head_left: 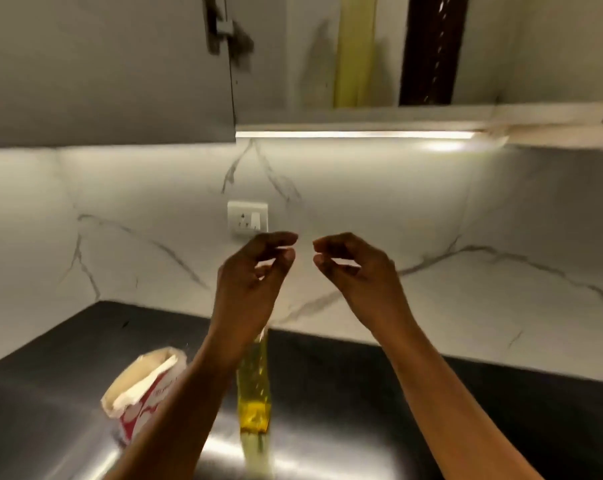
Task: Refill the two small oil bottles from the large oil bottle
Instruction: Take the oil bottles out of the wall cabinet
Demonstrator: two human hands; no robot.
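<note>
A clear bottle with yellow oil stands upright on the dark countertop, its top hidden behind my left forearm. My left hand and my right hand are both raised in front of the marble wall, above the bottle. Their fingers are loosely curled toward each other with a small gap between the two hands, and neither holds anything. A tall yellowish bottle shows inside the open upper cabinet, blurred.
A red and white packet with its top folded open stands left of the bottle. A white wall socket sits just behind my left hand. A dark container stands in the cabinet. A lit strip runs under the cabinet.
</note>
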